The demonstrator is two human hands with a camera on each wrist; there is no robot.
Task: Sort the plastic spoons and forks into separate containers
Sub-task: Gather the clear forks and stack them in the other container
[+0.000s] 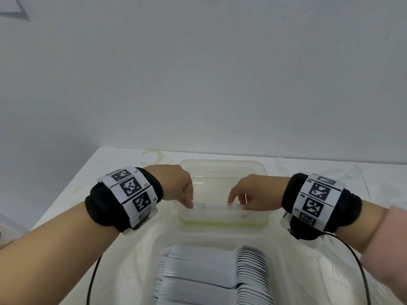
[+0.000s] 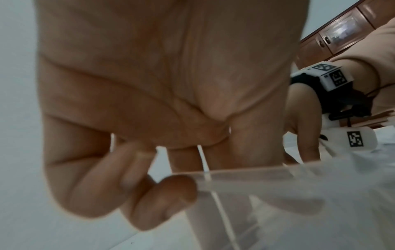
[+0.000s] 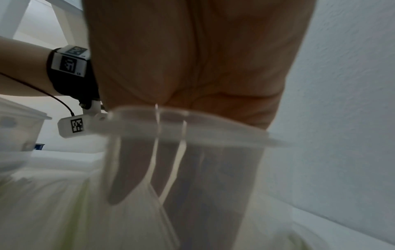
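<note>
Stacked cutlery (image 1: pixel 211 278) below both hands

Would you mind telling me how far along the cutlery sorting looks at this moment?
Early, it seems. In hand: both the left hand and the right hand pinch a small bunch of clear cutlery over the clear container, which otherwise looks nearly empty. Whether they are spoons or forks cannot be told. Left: the large stack of white cutlery in the near tray. No second filled container shows.
</note>
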